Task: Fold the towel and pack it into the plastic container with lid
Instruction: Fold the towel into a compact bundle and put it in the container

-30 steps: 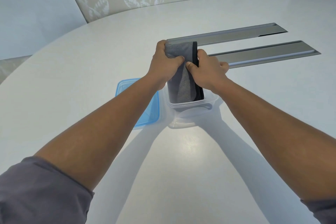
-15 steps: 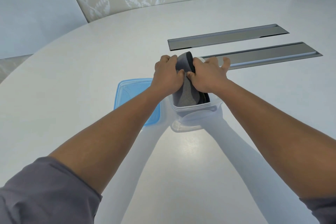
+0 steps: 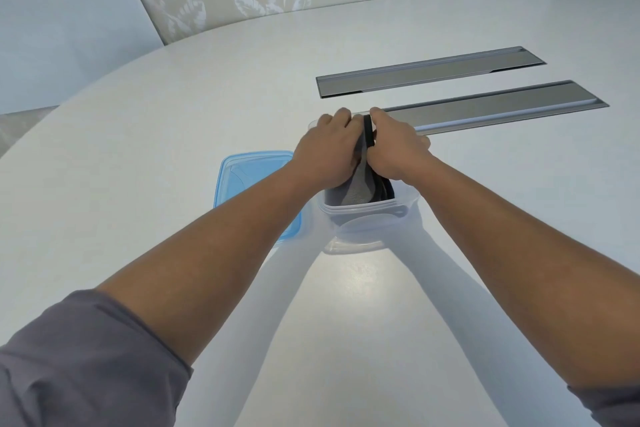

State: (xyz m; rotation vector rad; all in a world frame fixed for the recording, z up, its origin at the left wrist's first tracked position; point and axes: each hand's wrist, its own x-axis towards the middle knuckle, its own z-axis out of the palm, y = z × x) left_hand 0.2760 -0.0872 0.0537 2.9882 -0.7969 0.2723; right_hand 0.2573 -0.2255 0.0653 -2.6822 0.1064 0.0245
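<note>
On the white table, everything sits around the clear container. Beyond the container, two long metal strips are set into the tabletop, the nearer one just behind the hands. Touching the container's left side lies the blue lid, partly hidden under the left forearm. Inside the container stands the grey towel, folded, its dark edge up between the hands. Left hand and right hand both curl around the towel above the container, hiding its far rim.
</note>
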